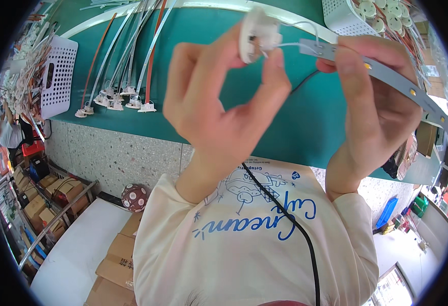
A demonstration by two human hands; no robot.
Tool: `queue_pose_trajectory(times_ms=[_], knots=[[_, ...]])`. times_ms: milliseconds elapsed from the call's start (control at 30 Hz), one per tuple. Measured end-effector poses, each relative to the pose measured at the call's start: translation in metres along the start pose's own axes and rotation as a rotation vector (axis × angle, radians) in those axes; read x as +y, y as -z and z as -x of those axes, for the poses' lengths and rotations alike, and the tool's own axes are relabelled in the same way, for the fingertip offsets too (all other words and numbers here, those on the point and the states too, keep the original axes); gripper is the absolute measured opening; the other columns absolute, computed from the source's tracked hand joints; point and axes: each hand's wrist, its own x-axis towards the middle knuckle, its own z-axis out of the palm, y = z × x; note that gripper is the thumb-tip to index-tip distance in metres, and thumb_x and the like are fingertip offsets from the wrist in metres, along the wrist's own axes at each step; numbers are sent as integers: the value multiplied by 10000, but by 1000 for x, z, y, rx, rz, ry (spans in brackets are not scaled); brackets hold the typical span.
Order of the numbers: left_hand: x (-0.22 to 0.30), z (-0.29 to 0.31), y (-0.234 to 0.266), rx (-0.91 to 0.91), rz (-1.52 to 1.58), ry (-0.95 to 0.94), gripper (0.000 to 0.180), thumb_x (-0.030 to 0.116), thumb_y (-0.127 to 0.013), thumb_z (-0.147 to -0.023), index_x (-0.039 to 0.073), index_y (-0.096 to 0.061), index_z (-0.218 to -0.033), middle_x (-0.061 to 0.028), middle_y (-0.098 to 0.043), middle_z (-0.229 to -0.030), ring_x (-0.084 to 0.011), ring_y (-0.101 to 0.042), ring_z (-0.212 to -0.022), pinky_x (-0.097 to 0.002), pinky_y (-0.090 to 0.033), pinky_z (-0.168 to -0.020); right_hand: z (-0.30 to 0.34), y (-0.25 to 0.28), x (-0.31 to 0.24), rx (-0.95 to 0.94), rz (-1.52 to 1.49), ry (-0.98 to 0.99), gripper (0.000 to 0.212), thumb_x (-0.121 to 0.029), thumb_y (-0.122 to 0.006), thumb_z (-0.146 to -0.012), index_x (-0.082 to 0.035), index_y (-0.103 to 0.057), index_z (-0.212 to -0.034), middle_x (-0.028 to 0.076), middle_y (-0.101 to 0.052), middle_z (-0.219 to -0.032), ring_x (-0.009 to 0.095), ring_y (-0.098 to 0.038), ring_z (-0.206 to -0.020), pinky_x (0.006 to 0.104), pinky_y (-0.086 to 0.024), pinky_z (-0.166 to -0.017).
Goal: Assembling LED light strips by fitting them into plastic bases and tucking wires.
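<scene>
My left hand is raised over the green bench top, with a round white plastic end cap pinched at its fingertips. Two thin white wires run from the cap to the end of a grey LED strip. That strip is gripped near its wired end between the thumb and fingers of my right hand; its far part curves off to the right. Small yellow LEDs dot its face. The cap and the left fingertips are slightly blurred.
Several strips with white end caps lie on the bench at the left. A white perforated basket full of strips stands beyond them. Another basket holds round white caps at the back right. A black cable hangs across my shirt.
</scene>
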Motion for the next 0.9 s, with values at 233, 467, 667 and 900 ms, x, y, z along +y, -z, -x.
queue_pose_trajectory(times_ms=[233, 467, 667, 900], knots=[[4, -2, 2, -25, 91, 118, 199, -16, -660, -671, -42, -571, -847, -14, -505, -748, -53, -485, -652, -156, -404, -561, 2, -6, -2, 40, -15, -2, 101, 14, -570, -734, 59, -537, -819, 123, -571, -765, 165, -575, -611, 249, -490, -576], [5, -1, 2, -32, 148, 171, 194, 0, -660, -679, -35, -571, -848, -9, -507, -747, -43, -482, -631, -147, -391, -566, 1, -12, -1, 18, -70, -59, 101, 37, -564, -738, 58, -537, -833, 126, -581, -770, 167, -588, -639, 240, -490, -601], [1, 1, -1, -15, 134, 100, 189, -8, -657, -679, -28, -577, -848, -4, -501, -715, -34, -433, -601, -147, -357, -547, 3, -15, -7, 56, -38, -95, 107, 23, -572, -742, 57, -536, -836, 124, -582, -764, 160, -586, -635, 228, -481, -591], [5, 4, 2, -24, 77, 109, 216, -4, -652, -688, -35, -574, -887, 14, -507, -705, -23, -379, -578, -133, -295, -545, 5, -15, -10, -3, -37, -79, 103, 45, -559, -744, 60, -530, -842, 132, -580, -765, 159, -582, -626, 236, -484, -602]])
